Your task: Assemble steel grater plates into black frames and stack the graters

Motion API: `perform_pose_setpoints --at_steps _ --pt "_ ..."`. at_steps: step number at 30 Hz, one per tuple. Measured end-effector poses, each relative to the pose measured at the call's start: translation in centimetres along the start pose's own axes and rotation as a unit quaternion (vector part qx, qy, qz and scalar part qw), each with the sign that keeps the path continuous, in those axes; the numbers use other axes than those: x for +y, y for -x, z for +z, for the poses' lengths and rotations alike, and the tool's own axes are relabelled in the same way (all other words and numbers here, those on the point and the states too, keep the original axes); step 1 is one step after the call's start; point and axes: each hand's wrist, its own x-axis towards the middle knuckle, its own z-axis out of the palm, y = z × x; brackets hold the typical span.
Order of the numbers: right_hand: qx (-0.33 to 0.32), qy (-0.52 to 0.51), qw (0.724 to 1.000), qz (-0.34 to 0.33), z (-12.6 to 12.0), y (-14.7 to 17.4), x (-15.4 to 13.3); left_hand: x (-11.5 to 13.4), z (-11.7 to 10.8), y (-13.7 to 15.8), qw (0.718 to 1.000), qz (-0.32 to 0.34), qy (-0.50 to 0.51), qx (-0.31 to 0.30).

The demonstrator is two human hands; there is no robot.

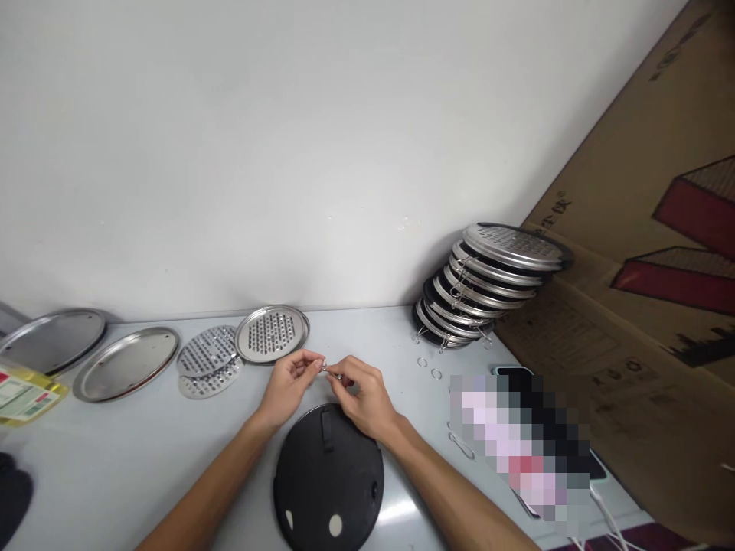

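At the far edge of the black disc (328,478) on the surface (143,459), your left hand (289,386) and right hand (363,394) meet, each grip pinched narrow on a small metal piece (325,366).

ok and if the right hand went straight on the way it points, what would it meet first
Probably the left hand, which the right hand points at; a small metal piece shows between them, and depth is hard to judge.

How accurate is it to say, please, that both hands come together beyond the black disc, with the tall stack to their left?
Not left: the head view shows the tall stack to their right. The left hand and right hand do come together beyond the black disc.
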Motion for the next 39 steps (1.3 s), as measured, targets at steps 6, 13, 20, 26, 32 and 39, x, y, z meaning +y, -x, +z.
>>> perform_pose_setpoints --at_steps 6,13,20,26,32,39 --pt "-0.004 0.001 1.0 -0.005 -0.4 -0.2 0.3 0.5 0.3 0.2 0.999 -0.02 0.026 -0.007" --pt "-0.03 -0.002 1.0 0.008 -0.7 0.1 0.7 1.2 -0.2 0.0 0.998 -0.012 0.0 -0.066" --pt "-0.007 -0.007 1.0 0.012 -0.6 -0.2 0.5 1.1 -0.3 0.1 0.998 -0.018 0.026 -0.057" --pt "0.014 -0.015 1.0 0.014 -0.8 -0.3 0.2 1.3 -0.3 0.4 0.991 -0.061 0.07 -0.101" --pt "0.006 -0.027 0.999 0.02 -0.7 -0.2 0.2 1.1 -0.4 0.3 0.987 -0.086 0.049 -0.13" --pt "0.035 -0.042 0.997 0.061 -0.6 -0.6 -0.1 1.1 -0.5 0.4 0.985 -0.066 0.103 -0.119"
